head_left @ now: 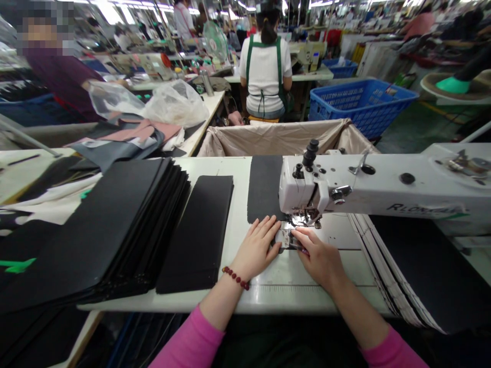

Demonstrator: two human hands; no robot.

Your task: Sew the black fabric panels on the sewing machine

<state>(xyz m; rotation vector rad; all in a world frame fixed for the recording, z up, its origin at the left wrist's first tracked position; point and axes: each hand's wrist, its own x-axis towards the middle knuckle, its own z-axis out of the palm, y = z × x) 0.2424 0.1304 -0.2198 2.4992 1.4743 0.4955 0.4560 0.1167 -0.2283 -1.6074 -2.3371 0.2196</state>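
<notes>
My left hand (259,244) lies flat with its fingers stretched out, the tips at the near edge of a black panel (264,189). That panel rests on the sewing machine bed, left of the needle area, partly behind the machine head (301,186). Close to the presser foot (303,220), my right hand (318,258) has its fingers drawn together and bent over the metal needle plate (284,236). A small dark and purplish bit shows under those fingers; its kind is hidden.
Left of my hands lie a narrow stack of black panels (197,230) and a taller stack (115,220). More black pieces with pale edges (429,271) lie under the machine arm at right. Behind the table are a beige cloth-lined bin (268,140), a blue basket (360,102) and co-workers.
</notes>
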